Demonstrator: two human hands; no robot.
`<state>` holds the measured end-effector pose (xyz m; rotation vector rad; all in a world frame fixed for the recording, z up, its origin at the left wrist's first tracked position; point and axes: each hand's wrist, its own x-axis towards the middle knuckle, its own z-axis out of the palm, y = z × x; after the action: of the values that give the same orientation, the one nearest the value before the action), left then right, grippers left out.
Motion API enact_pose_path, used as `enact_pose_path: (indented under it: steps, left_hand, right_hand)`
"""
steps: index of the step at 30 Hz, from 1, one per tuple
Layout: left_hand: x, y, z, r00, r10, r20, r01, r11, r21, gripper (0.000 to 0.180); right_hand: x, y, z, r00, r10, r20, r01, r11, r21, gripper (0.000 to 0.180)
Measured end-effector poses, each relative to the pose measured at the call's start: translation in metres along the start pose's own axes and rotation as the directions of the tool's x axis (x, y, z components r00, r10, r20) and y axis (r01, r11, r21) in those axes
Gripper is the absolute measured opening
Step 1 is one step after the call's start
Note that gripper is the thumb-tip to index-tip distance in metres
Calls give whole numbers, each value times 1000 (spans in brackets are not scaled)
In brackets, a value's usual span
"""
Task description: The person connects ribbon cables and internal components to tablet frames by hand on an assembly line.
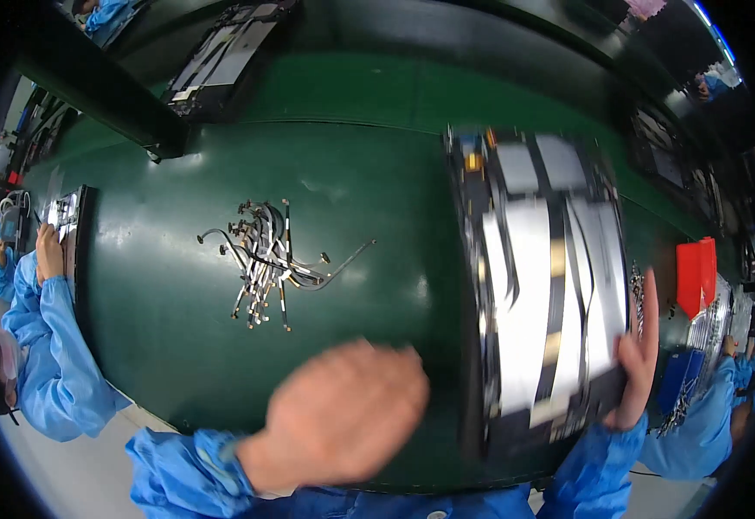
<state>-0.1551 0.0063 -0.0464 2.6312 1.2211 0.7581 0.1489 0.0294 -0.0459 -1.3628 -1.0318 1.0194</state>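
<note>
Hands apart: right hand (635, 359) grips the edge of an opened device panel (543, 285); left hand (343, 415), blurred, hovers loosely curled, empty, near loose cables (265, 259) on the counter (170, 285).

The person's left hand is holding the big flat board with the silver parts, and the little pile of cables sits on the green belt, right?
Not quite. The head view shows the right hand gripping the flat board at its edge. The left hand is blurred and holds nothing visible. The pile of cables does lie on the green belt.

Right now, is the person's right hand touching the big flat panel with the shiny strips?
Touching. The head view shows the right hand gripping the panel at its right edge, fingers wrapped over the rim with no gap.
</note>
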Motion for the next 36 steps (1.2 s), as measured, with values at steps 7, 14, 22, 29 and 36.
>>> enact_pose_path:
  steps: [7, 14, 22, 29, 36]
  left_hand:
    - [9, -71, 8, 932, -292, -216, 333, 924, 187, 24]
    - [9, -72, 23, 955, -139, -262, 226, 913, 340, 14]
    - [18, -72, 20, 950, -201, -241, 257, 939, 230, 17]
    - [21, -71, 33, 947, -235, -218, 255, 965, 69, 15]
    - [25, -18, 0, 956, 210, -205, -203, 978, 50, 16]
  right_hand:
    - [134, 0, 79, 995, -69, 70, 43, 948, 315, 55]
    - [226, 42, 133, 980, -199, 18, 193, 965, 175, 48]
    - [142, 8, 112, 855, -457, 246, 511, 825, -243, 25]
    - [44, -14, 68, 847, -379, 372, 485, 838, -251, 21]
    - [-18, -16, 40, 709, 230, 667, -255, 965, -61, 20]
